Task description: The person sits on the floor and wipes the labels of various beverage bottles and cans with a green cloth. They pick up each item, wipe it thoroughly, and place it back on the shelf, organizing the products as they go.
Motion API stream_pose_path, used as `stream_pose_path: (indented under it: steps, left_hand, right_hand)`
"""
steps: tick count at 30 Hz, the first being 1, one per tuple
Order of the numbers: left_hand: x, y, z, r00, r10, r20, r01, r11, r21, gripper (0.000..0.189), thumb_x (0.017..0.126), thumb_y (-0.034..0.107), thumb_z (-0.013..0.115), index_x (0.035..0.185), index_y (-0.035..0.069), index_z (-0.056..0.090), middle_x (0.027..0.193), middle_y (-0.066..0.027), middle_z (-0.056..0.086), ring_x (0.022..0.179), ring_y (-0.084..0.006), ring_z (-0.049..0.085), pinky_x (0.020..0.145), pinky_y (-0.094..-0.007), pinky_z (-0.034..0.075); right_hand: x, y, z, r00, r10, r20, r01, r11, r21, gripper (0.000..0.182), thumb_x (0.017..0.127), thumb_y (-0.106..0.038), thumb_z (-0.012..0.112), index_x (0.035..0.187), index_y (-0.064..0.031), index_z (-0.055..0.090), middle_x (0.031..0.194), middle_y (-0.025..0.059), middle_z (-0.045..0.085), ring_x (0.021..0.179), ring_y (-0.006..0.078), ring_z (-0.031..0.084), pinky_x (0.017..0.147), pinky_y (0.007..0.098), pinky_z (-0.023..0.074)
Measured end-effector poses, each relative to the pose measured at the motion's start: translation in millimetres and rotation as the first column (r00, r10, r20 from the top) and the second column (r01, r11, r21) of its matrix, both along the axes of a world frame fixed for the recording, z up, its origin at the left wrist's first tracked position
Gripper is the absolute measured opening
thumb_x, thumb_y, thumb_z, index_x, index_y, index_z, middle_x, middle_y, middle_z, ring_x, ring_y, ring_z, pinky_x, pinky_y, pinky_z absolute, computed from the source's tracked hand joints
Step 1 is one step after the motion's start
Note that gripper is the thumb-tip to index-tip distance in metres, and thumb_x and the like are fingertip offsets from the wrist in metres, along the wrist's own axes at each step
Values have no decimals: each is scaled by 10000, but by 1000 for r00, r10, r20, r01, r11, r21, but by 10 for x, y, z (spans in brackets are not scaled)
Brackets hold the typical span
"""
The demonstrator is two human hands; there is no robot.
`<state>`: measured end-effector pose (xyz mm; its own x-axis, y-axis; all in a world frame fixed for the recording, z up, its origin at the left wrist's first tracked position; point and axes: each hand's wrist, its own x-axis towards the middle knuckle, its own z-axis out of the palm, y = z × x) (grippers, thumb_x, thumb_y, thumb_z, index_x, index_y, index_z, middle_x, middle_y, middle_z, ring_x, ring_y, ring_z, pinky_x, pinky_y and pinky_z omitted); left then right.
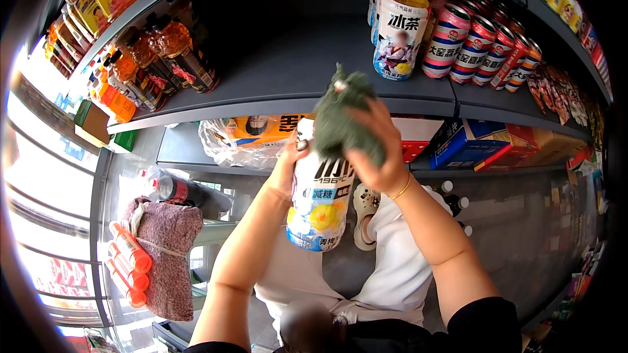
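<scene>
A large iced-tea bottle (320, 215) with a white and blue label hangs tilted over my lap. My left hand (283, 169) grips its upper left side. In my right hand (380, 149) is a dark green cloth (341, 122), slightly blurred, pressed over the bottle's top and upper label. The cloth hides the cap and most of the neck. Beyond my hands, a similar bottle (400, 34) stands at the front of the grey shelf (274, 76), with others behind it.
Dark-labelled drink bottles (184, 54) stand on the shelf's left, pink-and-blue cans (446, 41) on its right. Boxes (471, 142) and a plastic-wrapped pack (245, 139) sit on the lower level. At my left are a folded mauve towel (169, 260), orange-capped bottles (130, 250) and cola bottles (184, 191).
</scene>
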<state>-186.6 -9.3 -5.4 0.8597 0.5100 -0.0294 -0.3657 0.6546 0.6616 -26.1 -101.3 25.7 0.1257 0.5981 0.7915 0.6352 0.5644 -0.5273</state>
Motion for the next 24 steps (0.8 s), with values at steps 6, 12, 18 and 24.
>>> stream_pose_path:
  steps: [6,12,18,24]
  left_hand:
    - [-55,-15,8,998,61,18,-61,998,-4,713,720,410,651,1288,22,465,1147,-150,604,1014,-263,619,885,-389,515]
    - [-97,142,80,968,139,210,-121,988,-98,928,730,681,554,1379,42,374,1306,-198,491,1138,-365,540,958,-495,471]
    - [-79,142,5,972,145,188,-148,989,7,911,683,578,647,1350,8,401,1256,-200,531,1106,-313,568,960,-426,475]
    - [-99,79,16,972,161,170,-174,983,64,808,707,472,649,1319,-11,438,1195,-186,584,1054,-289,606,932,-410,492]
  right_hand:
    - [-192,-46,-123,944,156,-291,-189,978,-87,492,748,-108,643,1215,0,537,1404,201,406,1290,370,404,1068,429,310]
    - [-414,-213,-44,880,358,313,-347,933,-92,503,641,-371,612,1111,-203,675,1334,75,540,1317,408,379,1027,581,234]
    - [-417,-90,-176,989,80,126,-84,996,26,559,723,-193,619,1260,-56,545,1348,240,457,1269,459,379,1060,521,274]
    - [-467,-11,-520,299,65,-952,-500,860,-98,399,919,-195,522,1271,-13,476,1282,63,522,1162,169,507,995,315,389]
